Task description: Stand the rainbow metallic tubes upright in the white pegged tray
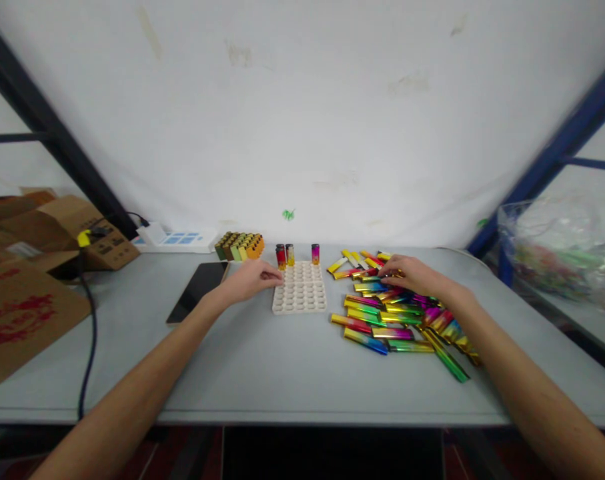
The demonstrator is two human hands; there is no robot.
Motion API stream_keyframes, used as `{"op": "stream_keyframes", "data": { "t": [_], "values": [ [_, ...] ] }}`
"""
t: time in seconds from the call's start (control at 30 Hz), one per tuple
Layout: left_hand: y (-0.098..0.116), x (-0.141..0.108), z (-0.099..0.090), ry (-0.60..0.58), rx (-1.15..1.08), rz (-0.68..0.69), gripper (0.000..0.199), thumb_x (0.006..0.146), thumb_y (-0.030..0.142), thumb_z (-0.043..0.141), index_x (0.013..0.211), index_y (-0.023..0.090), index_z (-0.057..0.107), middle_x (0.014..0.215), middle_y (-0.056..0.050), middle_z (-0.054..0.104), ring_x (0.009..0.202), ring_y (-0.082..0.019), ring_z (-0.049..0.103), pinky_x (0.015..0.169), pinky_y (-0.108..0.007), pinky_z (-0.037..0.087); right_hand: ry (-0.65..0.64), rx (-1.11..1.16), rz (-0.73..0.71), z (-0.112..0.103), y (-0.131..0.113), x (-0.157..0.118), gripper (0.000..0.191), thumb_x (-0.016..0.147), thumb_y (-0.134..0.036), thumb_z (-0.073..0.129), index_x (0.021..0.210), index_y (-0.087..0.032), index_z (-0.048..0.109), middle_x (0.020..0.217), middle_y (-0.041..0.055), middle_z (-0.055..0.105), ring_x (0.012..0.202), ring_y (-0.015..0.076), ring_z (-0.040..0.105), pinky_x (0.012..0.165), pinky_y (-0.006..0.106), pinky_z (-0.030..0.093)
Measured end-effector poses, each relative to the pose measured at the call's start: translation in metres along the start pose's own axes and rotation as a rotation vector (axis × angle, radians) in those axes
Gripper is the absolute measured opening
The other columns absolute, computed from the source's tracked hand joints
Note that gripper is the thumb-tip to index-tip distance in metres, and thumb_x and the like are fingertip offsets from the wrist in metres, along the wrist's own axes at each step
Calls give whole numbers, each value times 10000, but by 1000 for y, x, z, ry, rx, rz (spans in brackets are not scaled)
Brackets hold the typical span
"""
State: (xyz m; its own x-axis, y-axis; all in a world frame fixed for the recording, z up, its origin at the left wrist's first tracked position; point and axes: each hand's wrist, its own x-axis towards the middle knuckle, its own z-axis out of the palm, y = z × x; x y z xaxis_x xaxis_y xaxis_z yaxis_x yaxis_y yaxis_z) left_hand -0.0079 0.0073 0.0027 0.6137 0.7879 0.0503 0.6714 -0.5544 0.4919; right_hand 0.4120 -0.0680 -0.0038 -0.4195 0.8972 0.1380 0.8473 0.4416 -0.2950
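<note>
A white tray (299,309) with rows of holes lies at the middle of the table. Standing at its back edge are a red-and-gold lighter (281,257), a yellow lighter (290,255) and a magenta-and-gold lighter (315,254), all with dark tops. My left hand (249,280) reaches over the tray's left edge, fingertips drawn together; whatever is between them is too small to make out. On the right spreads a pile of shiny coloured lighter sleeves (365,340). At its far side, the bent fingers and thumb of my right hand (412,275) close on one sleeve.
Behind my left hand stands a block of upright lighters (239,245). A dark phone or tablet (197,291) lies left of the tray. Farther left are a power strip (182,241), a black cable (89,333) and cardboard boxes (27,300). A clear plastic bag (557,247) is at right.
</note>
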Motion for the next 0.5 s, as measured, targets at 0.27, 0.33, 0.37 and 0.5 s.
{"op": "stream_keyframes", "data": {
  "t": [0.27, 0.33, 0.37, 0.5],
  "values": [
    [1, 2, 6, 8, -35, 26, 294, 840, 439, 651, 959, 206, 785, 969, -35, 794, 872, -195, 709, 787, -260, 526, 80, 0, 23, 1, 0, -1, 278, 916, -428, 589, 1017, -209, 726, 1025, 110, 696, 926, 265, 654, 861, 401, 520],
    [2, 2, 8, 9, -30, 33, 287, 844, 437, 651, 958, 212, 786, 963, -29, 795, 870, -193, 708, 777, -256, 520, 135, 74, 60, -2, -7, -3, 327, 931, -475, 571, 1066, -205, 697, 1033, 102, 713, 909, 258, 663, 845, 400, 524],
    [3, 3, 8, 7, -32, 37, 282, 845, 433, 650, 957, 213, 786, 961, -28, 794, 870, -193, 708, 774, -255, 517, 163, 139, 83, -3, -11, -4, 347, 933, -496, 568, 1079, -202, 682, 1021, 96, 721, 883, 250, 669, 823, 393, 528],
    [6, 5, 11, 0, -40, 51, 277, 843, 417, 654, 943, 198, 791, 944, -39, 794, 849, -191, 708, 762, -249, 504, 294, 510, 166, -2, -31, 0, 441, 867, -581, 641, 1064, -186, 640, 830, 53, 703, 718, 208, 650, 661, 336, 522]
  ]
}}
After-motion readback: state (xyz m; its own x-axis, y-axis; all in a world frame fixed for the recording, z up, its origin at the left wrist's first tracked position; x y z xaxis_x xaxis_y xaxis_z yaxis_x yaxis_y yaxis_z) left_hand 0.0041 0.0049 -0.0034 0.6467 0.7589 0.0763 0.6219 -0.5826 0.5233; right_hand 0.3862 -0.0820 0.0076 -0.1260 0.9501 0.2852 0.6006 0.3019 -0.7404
